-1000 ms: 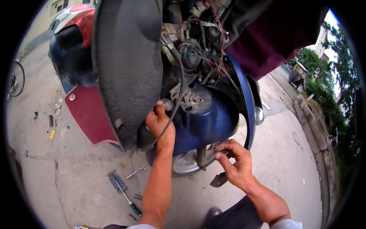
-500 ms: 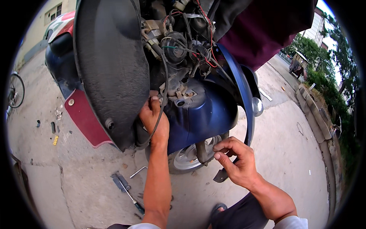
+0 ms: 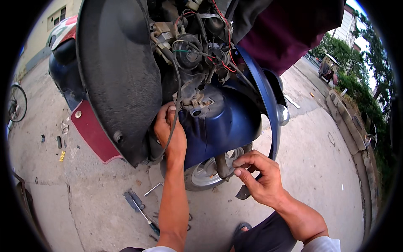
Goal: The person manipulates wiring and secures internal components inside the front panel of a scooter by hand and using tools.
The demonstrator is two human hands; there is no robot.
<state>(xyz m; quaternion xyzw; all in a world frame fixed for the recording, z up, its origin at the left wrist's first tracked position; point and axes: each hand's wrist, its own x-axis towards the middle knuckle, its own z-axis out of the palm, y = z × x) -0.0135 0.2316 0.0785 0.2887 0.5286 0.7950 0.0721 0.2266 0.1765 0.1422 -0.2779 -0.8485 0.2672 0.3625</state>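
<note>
- The left hand (image 3: 171, 133) reaches up into the gap between the large black curved plastic panel and the glossy blue rounded plastic cover, thumb up; its fingers are partly hidden, so I cannot tell whether they grip anything.
- The right hand (image 3: 262, 176) is half curled in front of the wheel, thumb and forefinger bent toward each other; whether something small sits between them cannot be told.
- A thin black cable (image 3: 179, 82) hangs down and crosses in front of the left hand.
- The large black curved plastic panel (image 3: 119, 71) stands on the left, its narrow end pointing down.
- The glossy blue rounded plastic cover (image 3: 231, 122) lies between the hands and above them, over the silver-rimmed wheel (image 3: 202, 177).
- A slim curved blue panel (image 3: 252, 71) rises on the right, with a round chrome part (image 3: 283, 114) at its outer edge.
- Above the cover, a round black ribbed part (image 3: 187, 54) sits among red and black wires.
- Maroon cloth (image 3: 294, 33) hangs at the upper right; a maroon flap with a pale round stud (image 3: 94, 132) shows beyond the black panel.
- On the concrete ground (image 3: 105, 197), left of the left forearm, lie an L-shaped metal wrench (image 3: 153, 189) and a dark-handled screwdriver (image 3: 153, 228), its shaft reaching a dark grey flat piece (image 3: 133, 199).
- Farther left are a small yellow strip (image 3: 62, 156) and a spoked bicycle wheel (image 3: 17, 103).
</note>
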